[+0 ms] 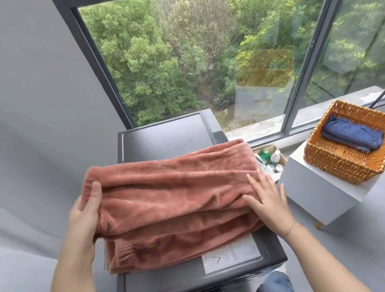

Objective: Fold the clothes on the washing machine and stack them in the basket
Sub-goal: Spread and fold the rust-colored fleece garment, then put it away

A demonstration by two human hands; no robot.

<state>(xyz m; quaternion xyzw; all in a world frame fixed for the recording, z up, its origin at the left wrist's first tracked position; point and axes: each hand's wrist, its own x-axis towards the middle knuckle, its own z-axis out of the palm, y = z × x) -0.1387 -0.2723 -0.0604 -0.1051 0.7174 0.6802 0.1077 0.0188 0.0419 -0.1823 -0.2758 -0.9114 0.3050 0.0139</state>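
A person stands at a dark washing machine (165, 137) under a wide window (197, 46), folding a rust-pink fleece garment (169, 198) that lies across the machine's top between both hands. The left hand (85, 215) grasps the garment's left end, thumb curled over the upper fold and fingers tucked beneath. The right hand (265, 197) lies flat with straight, spread fingers, pressing the garment's right edge; a thin bracelet (291, 228) circles its wrist. Beyond the right hand, a wicker basket (332, 163) sits on a white box (316, 192), a folded blue garment (353, 135) already inside. Bottles (272, 157) stand in a carton between machine and box.
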